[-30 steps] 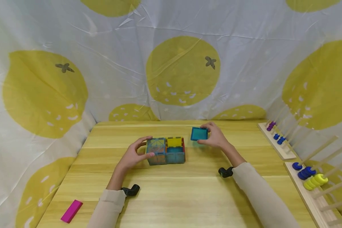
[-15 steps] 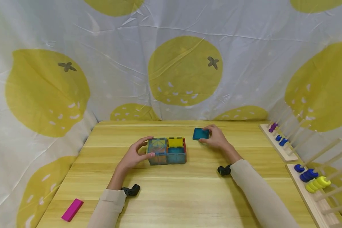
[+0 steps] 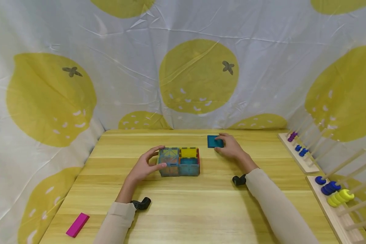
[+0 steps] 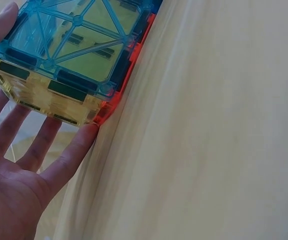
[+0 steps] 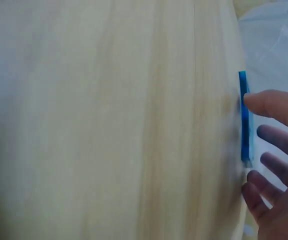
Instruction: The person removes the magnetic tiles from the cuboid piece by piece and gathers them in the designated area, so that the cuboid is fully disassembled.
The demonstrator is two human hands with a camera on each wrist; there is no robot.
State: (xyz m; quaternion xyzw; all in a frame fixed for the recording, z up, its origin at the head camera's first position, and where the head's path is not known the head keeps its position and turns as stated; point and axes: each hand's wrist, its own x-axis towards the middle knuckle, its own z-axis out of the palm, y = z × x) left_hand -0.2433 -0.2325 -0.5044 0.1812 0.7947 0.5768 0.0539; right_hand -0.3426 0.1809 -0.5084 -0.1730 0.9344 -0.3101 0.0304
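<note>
Worktop (image 3: pixel 186 210): fronting a lemon-print curtain (image 3: pixel 125 84).
Left hand (image 3: pixel 143 165): gripping the tile box (image 3: pixel 182 167) at nine o'clock.
Right hand (image 3: pixel 230 147): pinching the teal tile (image 3: pixel 212 141), at the box's two o'clock.
Tile box: bracing lightly — no squeezing — seems wise.

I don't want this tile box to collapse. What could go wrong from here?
The left hand grips the tile box by its left end, so squeezing hard might buckle it. The box's right half has no top, so its yellow back wall might tip if bumped. The right hand touches the blue tile at its right side, so the tile might swivel or slip.
</note>
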